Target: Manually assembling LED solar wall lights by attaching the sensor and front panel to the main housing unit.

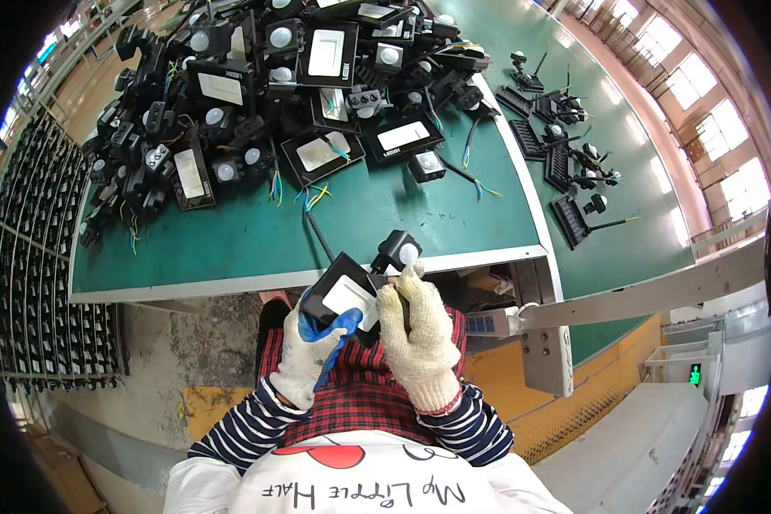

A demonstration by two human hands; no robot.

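Note:
A black floodlight (pixel 343 297) with a pale front panel is held over my lap, just off the near edge of the green table. My left hand (pixel 313 347), in a white glove with blue coating, grips its lower left side with the thumb across the front. A black sensor head with a white dome (pixel 409 254) juts from the floodlight's upper right side. My right hand (pixel 417 337), in a cream knitted glove, has its fingers bent against the floodlight's right side below the sensor; whether a small part sits between the fingertips is hidden. The floodlight's cable (pixel 319 237) runs up onto the table.
A large heap of black sensor floodlights (pixel 326 53) with loose coloured wires covers the far part of the green table (pixel 188 257). More floodlights (pixel 571 221) lie on a green surface at the right. A grey metal beam (pixel 642 293) crosses at right; a rack (pixel 51 257) stands left.

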